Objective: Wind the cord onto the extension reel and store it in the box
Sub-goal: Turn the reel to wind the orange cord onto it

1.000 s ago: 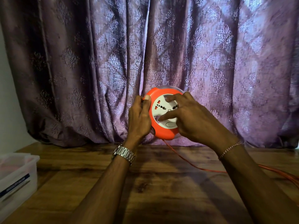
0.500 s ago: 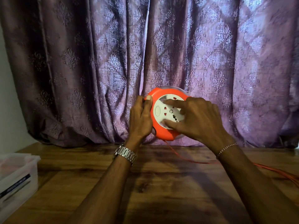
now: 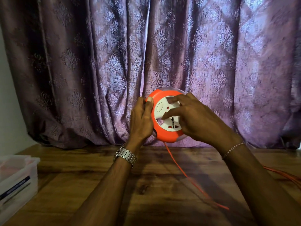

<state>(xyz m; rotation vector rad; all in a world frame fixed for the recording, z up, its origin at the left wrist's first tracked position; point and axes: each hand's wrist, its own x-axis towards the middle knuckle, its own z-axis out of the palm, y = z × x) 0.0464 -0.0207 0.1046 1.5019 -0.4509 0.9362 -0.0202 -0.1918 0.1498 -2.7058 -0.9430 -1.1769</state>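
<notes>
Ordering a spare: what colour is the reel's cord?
Orange, seen clearest in the head view: the cord.

My right hand [image 3: 197, 119] hides part of the reel [image 3: 164, 115]; the cord [image 3: 195, 185] blurs, and the box [image 3: 16, 180] is cut off at the left edge.

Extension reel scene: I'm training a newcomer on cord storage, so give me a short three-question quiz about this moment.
1. True or false: the orange cord is fully wound onto the reel.
2. Which hand grips the reel's orange rim? A) left hand B) right hand C) neither
3. Fill in: the plastic box sits at the table's ____ edge, as the person sees it.

Key: 1. False: cord trails from the reel's underside across the table to the right. 2. A: the left hand wraps the rim, while the right hand's fingers press the white socket face. 3. Left.
</notes>
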